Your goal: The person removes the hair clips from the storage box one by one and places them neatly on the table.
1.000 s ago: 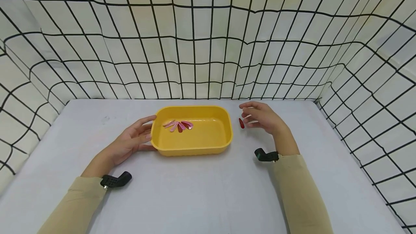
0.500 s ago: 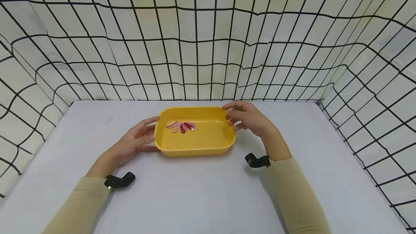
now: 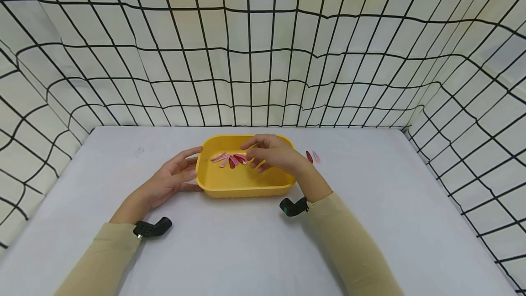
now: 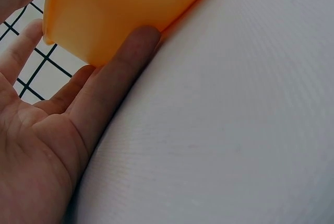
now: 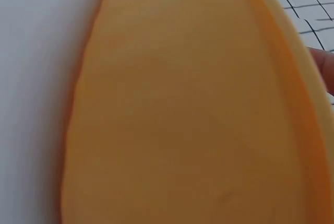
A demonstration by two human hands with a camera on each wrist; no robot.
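Hovering over the yellow tray (image 3: 242,192) in the head view, your right hand (image 3: 276,154) has bent, slightly parted fingers close to the fan of hair clips (image 3: 232,161) inside; whether they pinch one, I cannot tell. Use only your fingertips, so neighbouring clips lie undisturbed, and lift your wrist clear of the rim. Let your left hand (image 3: 170,175), resting against the tray's left end, brace it without tilting. A red clip (image 3: 309,157) and a pink clip (image 3: 316,157) lie on the white table (image 3: 230,241) past the tray's right end, with black netting (image 3: 248,11) behind.

In the left wrist view, your left fingers are spread, one straight along the tray's outer wall.

In the right wrist view, that wall blocks the clips; only a bit of finger shows beyond the rim.
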